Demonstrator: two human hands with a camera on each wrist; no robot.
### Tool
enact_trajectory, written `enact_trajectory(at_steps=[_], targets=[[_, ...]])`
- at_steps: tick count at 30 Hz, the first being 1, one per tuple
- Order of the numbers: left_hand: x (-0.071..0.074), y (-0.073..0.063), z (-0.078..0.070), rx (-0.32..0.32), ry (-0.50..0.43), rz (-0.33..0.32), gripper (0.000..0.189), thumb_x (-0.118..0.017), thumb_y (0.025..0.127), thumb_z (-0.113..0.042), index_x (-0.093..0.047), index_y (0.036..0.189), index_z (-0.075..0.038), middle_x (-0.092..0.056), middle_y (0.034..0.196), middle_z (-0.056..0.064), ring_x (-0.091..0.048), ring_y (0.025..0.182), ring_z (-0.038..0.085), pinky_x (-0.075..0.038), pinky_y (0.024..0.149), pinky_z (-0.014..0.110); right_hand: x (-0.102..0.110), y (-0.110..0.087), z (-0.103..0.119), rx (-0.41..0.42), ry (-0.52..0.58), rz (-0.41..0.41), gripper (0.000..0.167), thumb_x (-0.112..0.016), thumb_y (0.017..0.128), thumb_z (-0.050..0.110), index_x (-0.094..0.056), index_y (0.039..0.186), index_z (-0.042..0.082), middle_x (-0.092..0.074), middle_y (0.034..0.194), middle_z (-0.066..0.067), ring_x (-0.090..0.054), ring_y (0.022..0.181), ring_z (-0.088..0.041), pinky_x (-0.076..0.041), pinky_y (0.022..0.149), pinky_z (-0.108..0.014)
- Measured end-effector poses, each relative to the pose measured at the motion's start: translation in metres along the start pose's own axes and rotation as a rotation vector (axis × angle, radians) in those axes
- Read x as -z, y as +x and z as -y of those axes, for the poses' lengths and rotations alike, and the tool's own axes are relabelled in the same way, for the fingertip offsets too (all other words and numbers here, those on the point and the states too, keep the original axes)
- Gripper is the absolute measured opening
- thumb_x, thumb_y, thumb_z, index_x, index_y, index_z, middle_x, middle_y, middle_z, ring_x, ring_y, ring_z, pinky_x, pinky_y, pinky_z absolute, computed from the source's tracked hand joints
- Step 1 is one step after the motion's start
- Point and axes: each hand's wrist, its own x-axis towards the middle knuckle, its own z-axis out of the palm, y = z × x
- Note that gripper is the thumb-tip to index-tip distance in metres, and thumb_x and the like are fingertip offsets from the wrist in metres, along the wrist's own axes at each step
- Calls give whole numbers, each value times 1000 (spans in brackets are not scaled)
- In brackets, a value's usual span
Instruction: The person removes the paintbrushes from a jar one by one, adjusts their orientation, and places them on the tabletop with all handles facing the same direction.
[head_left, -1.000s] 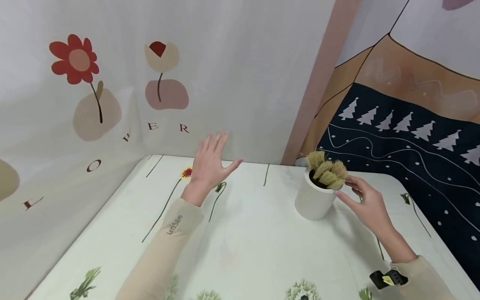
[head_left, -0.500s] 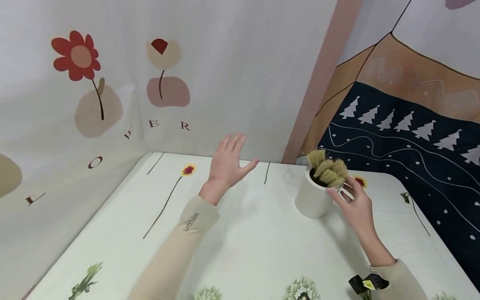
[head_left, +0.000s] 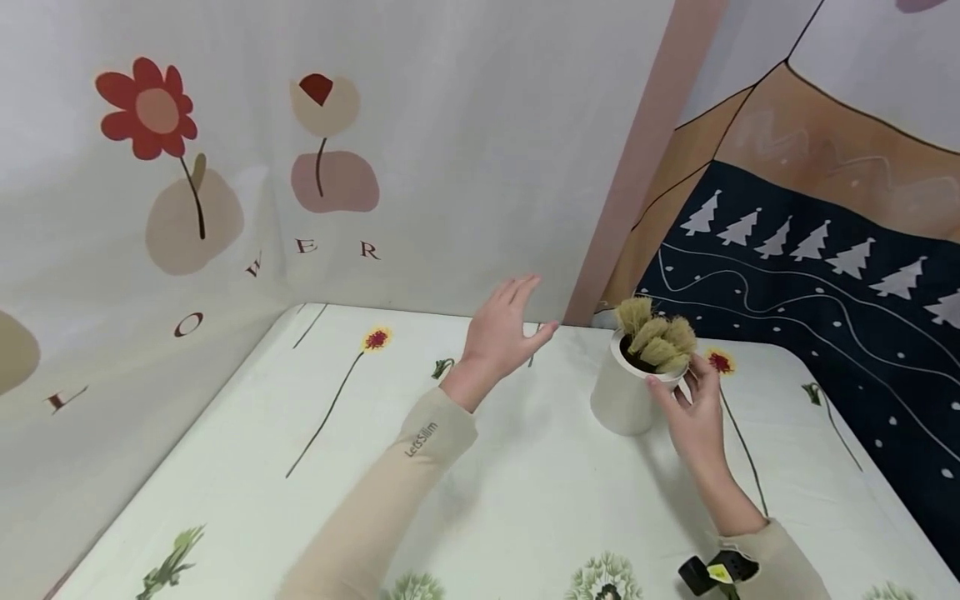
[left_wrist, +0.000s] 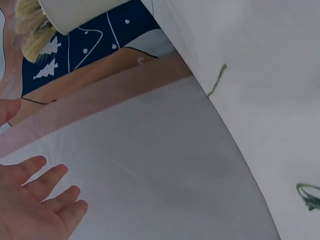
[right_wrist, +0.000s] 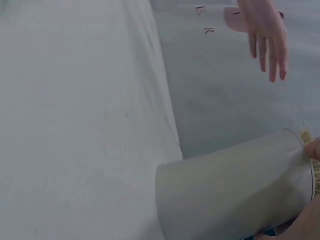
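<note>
A white cylindrical plant pot (head_left: 621,404) stands upright toward the back right of the table, with tufted yellow-green plants (head_left: 654,340) rising from dark filling. Its upper right side is gripped by my right hand (head_left: 697,425), thumb at the front of the rim and fingers curled round the right side. In the right wrist view the pot (right_wrist: 230,185) hides part of the fingers. Left of the pot, my left hand (head_left: 501,333) hovers over the table with fingers spread, holding nothing. The left wrist view shows that hand (left_wrist: 30,210) apart from the pot (left_wrist: 75,12).
The white tablecloth (head_left: 525,483) has printed flowers and stems. A pale curtain (head_left: 465,167) with printed flowers borders the back and left. Dark blue cloth with white trees (head_left: 795,292) hangs at the right. A small black device (head_left: 716,573) sits on the right sleeve.
My left hand has moved right, toward the pot. My right hand has shifted left and closed round the pot's rim. The pot has stayed in place.
</note>
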Motion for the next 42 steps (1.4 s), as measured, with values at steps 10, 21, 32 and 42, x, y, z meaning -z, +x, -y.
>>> enact_trajectory(at_steps=[10,21,32,42], targets=[[-19,9,-26,65,-159,49,65,-62,95,-49,-41,152,-24,-46,156,-3,-47,142,19,-52,107,40,0,2,2,-77,83,-4,78,-61,97,6,-10,155,7,-10,168,-8,-12,156,-21,-17,129,-45],[-37,20,-48,81,-491,42,52,-70,94,-38,-56,142,-24,-58,145,-3,-55,133,18,-52,106,38,-2,1,5,-86,83,3,77,-60,98,7,-9,156,8,-8,169,-6,-11,157,-19,-17,129,-44],[-59,29,-64,80,-748,-10,35,-73,92,-25,-69,125,-16,-73,122,3,-71,108,18,-59,88,21,-1,0,5,-80,83,14,78,-60,98,8,-8,156,9,-7,169,-7,-10,157,-19,-16,129,-44],[-65,35,-74,89,-783,-118,13,-70,93,-20,-76,102,-12,-77,98,3,-73,88,12,-55,72,12,-1,1,3,-77,87,17,80,-60,98,7,-6,157,8,-6,168,-7,-9,157,-18,-15,129,-44]])
